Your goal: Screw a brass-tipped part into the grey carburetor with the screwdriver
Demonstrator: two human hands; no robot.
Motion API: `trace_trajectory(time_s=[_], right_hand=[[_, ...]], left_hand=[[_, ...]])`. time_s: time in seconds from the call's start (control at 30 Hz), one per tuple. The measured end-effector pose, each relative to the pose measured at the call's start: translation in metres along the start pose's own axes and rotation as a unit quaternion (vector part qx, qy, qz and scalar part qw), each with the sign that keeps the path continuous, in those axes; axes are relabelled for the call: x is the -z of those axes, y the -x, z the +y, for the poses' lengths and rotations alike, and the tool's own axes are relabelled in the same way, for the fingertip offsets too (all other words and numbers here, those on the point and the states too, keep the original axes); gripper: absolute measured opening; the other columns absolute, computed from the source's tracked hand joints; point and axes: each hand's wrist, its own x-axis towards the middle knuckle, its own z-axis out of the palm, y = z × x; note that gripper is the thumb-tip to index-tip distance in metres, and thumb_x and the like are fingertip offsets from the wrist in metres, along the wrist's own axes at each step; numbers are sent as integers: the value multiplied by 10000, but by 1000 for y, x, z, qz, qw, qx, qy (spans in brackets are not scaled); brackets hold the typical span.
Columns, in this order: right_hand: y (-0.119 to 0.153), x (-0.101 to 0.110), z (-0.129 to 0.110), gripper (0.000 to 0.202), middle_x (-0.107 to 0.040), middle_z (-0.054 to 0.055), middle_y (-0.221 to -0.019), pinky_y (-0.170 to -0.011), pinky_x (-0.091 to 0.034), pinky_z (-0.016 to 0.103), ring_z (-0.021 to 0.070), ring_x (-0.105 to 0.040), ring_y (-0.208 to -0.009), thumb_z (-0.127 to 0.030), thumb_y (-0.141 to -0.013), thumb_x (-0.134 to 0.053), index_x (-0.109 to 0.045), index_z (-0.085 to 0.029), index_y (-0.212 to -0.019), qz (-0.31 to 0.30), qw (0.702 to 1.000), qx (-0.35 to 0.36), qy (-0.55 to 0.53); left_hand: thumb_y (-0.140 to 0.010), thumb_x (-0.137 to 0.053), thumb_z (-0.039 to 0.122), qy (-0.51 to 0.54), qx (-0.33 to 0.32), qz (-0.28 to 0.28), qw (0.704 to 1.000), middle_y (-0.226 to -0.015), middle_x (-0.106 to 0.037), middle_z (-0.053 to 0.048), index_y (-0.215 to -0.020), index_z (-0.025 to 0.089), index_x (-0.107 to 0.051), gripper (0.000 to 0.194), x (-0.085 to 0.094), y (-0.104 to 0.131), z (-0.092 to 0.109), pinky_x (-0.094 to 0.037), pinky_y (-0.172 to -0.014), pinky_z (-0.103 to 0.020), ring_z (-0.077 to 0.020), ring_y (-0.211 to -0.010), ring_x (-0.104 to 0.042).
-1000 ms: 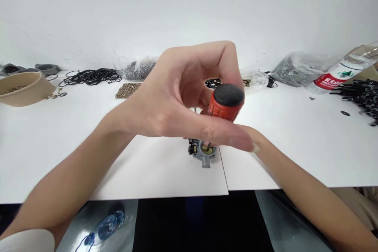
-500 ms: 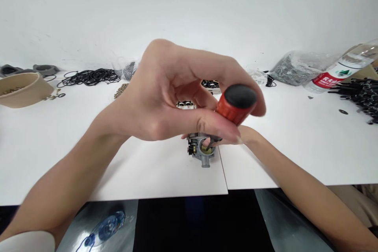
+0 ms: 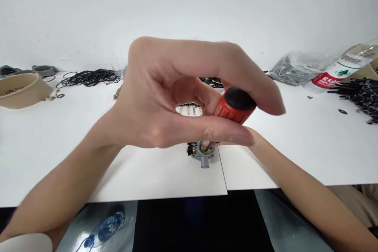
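My left hand (image 3: 165, 98) is closed around the red handle of a screwdriver (image 3: 232, 112), its thumb below and index finger over the far side of the black end cap. The dark shaft slants down into the round bore of a small grey metal carburetor (image 3: 204, 159), where a yellowish part shows. The carburetor rests on the white table, with a black and brass fitting on its left side. Behind the left hand, my right hand (image 3: 256, 136) reaches in from the right and holds the carburetor. Most of its fingers are hidden; a fingertip shows at the bore.
Small brass-coloured parts (image 3: 188, 109) lie in a row behind the carburetor. On the left are a beige bowl (image 3: 28, 93) and black rings (image 3: 90, 77). To the right are a bag of metal parts (image 3: 292, 69), a water bottle (image 3: 333, 76) and black rods (image 3: 362, 96).
My left index finger has stretched further right past the screwdriver's end cap, and the handle has turned slightly. The left hand sits a little lower over the carburetor, which has barely moved.
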Motion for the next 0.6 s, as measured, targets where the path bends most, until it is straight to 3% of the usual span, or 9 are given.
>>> trace_trajectory(time_s=[0.07,0.2,0.3,0.4,0.6], right_hand=[[0,0,1,413,-517,129,-1338,-1122,-349,481,251,-468,-1261,-154,-846,-563,-536,-108,-1256,2,1000,-3,6],[0,0,0,404,-502,126,-1354,-1133,-336,486,257,-450,-1288,-157,-854,-548,-539,-122,-1257,1,1000,-4,5],[0,0,-2,420,-490,126,-1373,-1151,-312,484,264,-428,-1318,-164,-848,-562,-535,-118,-1264,4,1000,-5,5],[0,0,-2,440,-488,117,-1379,-1152,-317,472,263,-426,-1326,-164,-837,-573,-527,-123,-1273,1,1000,-3,-2],[-2,0,6,416,-515,113,-1330,-1135,-347,444,244,-466,-1282,-141,-824,-573,-539,-117,-1238,-3,1000,4,-9]], left_hand=[[-846,-652,186,-19,0,11,1000,-934,-674,44,-1076,181,-639,230,-1,1,-2,-505,-515,-188,-69,-777,-624],[-669,-818,186,-41,6,15,999,-1002,-649,42,-997,134,-588,404,-2,2,-7,-528,-565,-184,-55,-777,-624],[-785,-725,328,-36,6,7,999,-898,-631,30,-910,115,-582,286,-2,3,-8,-504,-505,-197,-52,-717,-601],[-888,-556,452,-14,-5,9,1000,-858,-635,17,-861,134,-570,319,-3,3,-5,-499,-481,-213,-69,-740,-605],[-875,-577,455,9,-11,14,1000,-859,-633,-7,-908,152,-605,305,-4,0,-5,-533,-489,-256,-126,-801,-644]])
